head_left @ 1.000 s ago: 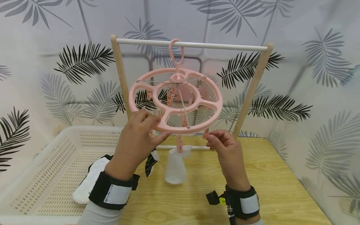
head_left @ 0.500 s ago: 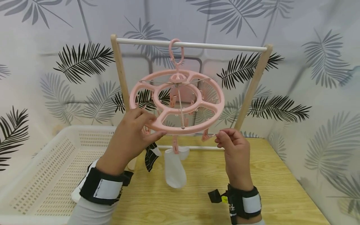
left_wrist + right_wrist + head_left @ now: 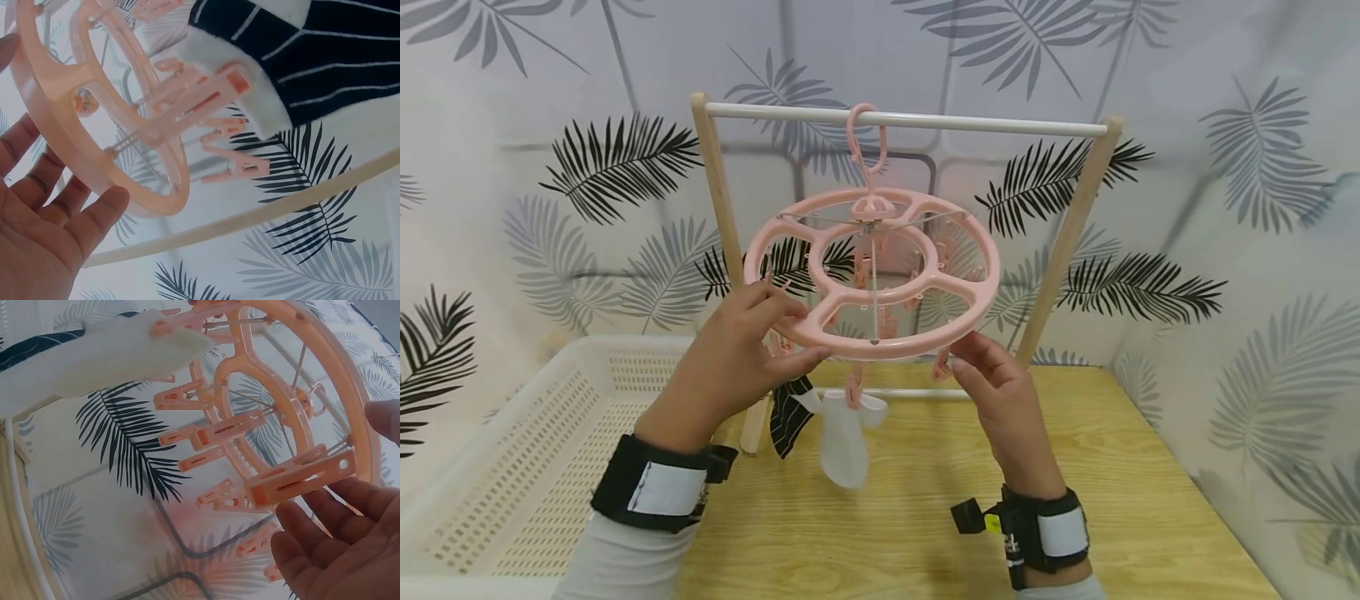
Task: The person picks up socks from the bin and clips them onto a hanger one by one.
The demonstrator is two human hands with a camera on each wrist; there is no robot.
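A round pink sock hanger [image 3: 917,343] with dangling clothespins hangs by its hook from a white rail. My left hand [image 3: 733,354] pinches its near left rim, thumb at the front and fingers behind. The right hand [image 3: 1003,400] is at the near right rim, fingers lightly bent beside a pink clothespin [image 3: 942,364]. In the right wrist view that clothespin [image 3: 300,481] lies against the fingertips, with the thumb apart at the rim. A white sock [image 3: 844,442] hangs clipped at the front. Left of it hangs a black sock with white stripes [image 3: 790,421], clipped by its white cuff.
The wooden-legged stand [image 3: 1078,217] with its white rail [image 3: 985,122] rises from the wood-grain table [image 3: 1120,475]. At left stands a white perforated basket [image 3: 587,383], its right part hidden by my left arm. Behind is a leaf-patterned backdrop.
The right hand pulled the near right clothespin outward, then let it go and moved back left to the rim. The left hand moved slightly left as the ring turned and both socks shifted left.
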